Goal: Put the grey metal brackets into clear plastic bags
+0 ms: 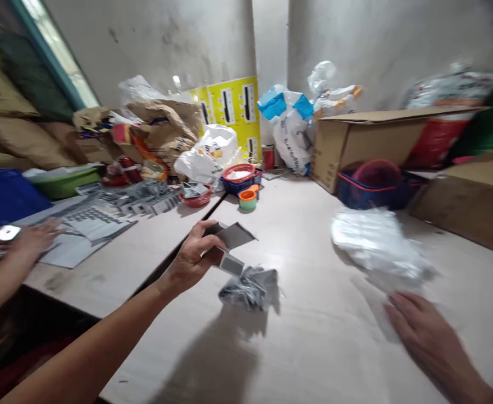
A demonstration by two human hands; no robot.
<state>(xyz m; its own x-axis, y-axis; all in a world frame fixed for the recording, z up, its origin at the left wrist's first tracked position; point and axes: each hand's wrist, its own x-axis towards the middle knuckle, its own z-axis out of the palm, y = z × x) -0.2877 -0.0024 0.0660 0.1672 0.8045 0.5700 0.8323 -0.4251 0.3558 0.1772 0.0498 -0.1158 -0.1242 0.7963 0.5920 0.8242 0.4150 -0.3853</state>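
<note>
Grey flat piece gripped over a table
It is pinched narrowly in the left hand, above a crumpled grey heap; the right hand is held open near white plastic (a co-worker's hand is seen far left).

Prob. window light; R hand blurry.

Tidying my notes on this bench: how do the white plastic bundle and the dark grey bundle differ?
The white plastic bundle is pale, the dark grey bundle much darker. The white one looks larger than the grey one. The white one lies near the right hand; the grey one lies just below the left hand and the flat grey pieces it holds. Both look crumpled and lie on the same pale tabletop.
</note>
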